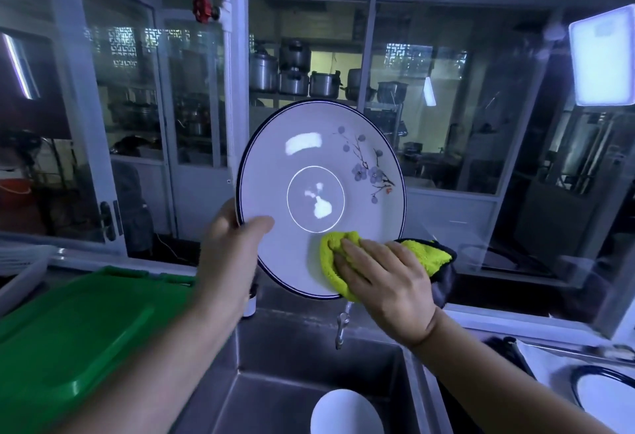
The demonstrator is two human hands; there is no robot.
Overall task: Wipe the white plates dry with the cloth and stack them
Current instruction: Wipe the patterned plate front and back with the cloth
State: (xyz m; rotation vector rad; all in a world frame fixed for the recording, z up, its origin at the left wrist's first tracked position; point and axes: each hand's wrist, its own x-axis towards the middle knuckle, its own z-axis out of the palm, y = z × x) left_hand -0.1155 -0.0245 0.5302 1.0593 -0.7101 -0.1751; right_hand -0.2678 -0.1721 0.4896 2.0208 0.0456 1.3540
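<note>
I hold a white plate (309, 159) with a dark blue rim and a blue flower pattern upright above the sink, its face toward me. My left hand (233, 248) grips its lower left edge, thumb on the face. My right hand (385, 282) presses a yellow-green cloth (335, 262) with a dark backing against the plate's lower right part. A second white plate (608, 399) with a blue rim lies flat on the counter at the bottom right. Another white dish (343, 413) sits in the sink below.
A steel sink (275, 382) lies below my hands, with a tap (342, 325) hanging behind the plate. A green plastic tray (68, 330) covers the counter on the left. Glass windows and a sill stand right behind the plate.
</note>
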